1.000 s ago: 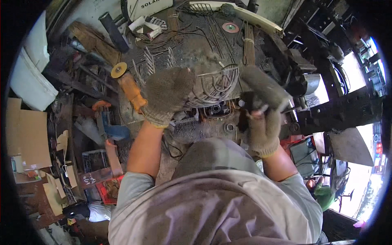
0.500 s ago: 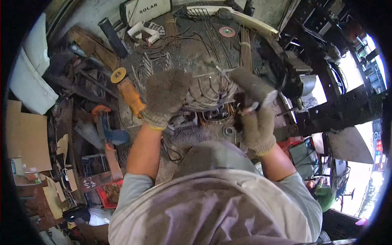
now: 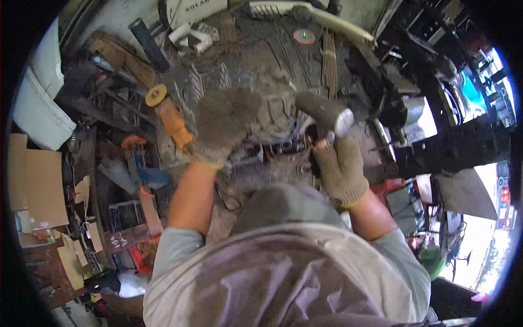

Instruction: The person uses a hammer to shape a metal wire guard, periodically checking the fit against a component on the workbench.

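Note:
My right hand (image 3: 343,171), in a knitted work glove, is closed round the handle of a hammer. The thick, dark hammer head (image 3: 321,110) has a bright worn face and hangs over the right side of a greyish ribbed metal part (image 3: 278,109). My left hand (image 3: 223,122), also gloved, rests against the left side of that part. It looks closed, but its fingers are hidden beneath the glove's back, and what they grip cannot be made out. Motion blurs the metal part between the hands.
An orange angle grinder (image 3: 173,124) with a yellow disc lies left of my left hand. Beyond are drill bits (image 3: 196,82), a pink disc (image 3: 304,36) and a bundle of thin rods (image 3: 329,62). A blue clamp-like tool (image 3: 150,171) lies lower left; a dark steel beam (image 3: 452,143) crosses the right.
The hammer has swung and turned, its bright face now showing more plainly. My right hand has shifted slightly left and down. The left hand stays by the metal part, and the whole view has moved slightly.

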Demonstrator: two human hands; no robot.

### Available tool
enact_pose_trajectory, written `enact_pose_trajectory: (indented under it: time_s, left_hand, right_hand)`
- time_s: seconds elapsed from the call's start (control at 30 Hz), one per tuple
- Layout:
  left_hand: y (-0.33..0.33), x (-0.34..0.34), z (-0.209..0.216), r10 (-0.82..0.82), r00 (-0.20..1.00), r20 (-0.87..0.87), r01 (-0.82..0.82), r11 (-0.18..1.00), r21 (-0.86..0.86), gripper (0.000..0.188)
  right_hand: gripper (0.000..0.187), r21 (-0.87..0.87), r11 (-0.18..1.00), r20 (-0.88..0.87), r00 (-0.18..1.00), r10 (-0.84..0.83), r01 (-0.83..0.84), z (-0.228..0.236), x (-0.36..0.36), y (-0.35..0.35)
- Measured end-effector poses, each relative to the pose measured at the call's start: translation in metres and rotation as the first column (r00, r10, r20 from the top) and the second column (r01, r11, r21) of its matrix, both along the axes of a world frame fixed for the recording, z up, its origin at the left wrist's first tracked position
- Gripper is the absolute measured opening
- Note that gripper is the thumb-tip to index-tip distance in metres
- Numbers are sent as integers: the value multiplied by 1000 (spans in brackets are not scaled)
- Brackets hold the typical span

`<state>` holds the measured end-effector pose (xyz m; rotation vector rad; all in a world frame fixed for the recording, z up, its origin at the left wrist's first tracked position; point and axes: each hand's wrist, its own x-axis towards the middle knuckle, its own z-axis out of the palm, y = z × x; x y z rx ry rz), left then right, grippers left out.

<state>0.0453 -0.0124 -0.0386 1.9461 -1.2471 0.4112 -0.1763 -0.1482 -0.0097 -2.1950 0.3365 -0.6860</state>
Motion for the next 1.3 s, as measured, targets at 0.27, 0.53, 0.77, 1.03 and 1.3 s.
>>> enact_pose_trajectory:
  time_s: [0.27,0.53,0.77,1.03,1.3]
  left_hand:
    - [-1,-4,9,47,999,14,-47,998,-39,19]
    - [-4,-2,15,66,993,-96,-69,997,-29,21]
    - [-7,7,6,41,974,222,-8,989,-148,19]
    - [-1,7,9,115,991,66,-109,990,-85,19]
    - [-10,2,20,124,992,10,-124,992,30,14]
  right_hand:
    - [40,-74,997,-191,981,-20,6,17,13,-1]
    - [33,-12,1000,-111,993,-28,26,17,14,-9]
    - [36,-105,993,-168,985,29,-47,8,25,-9]
    - [35,-81,996,14,999,47,-46,18,21,-8]
    - [33,-66,997,-333,943,5,-29,4,46,-21]
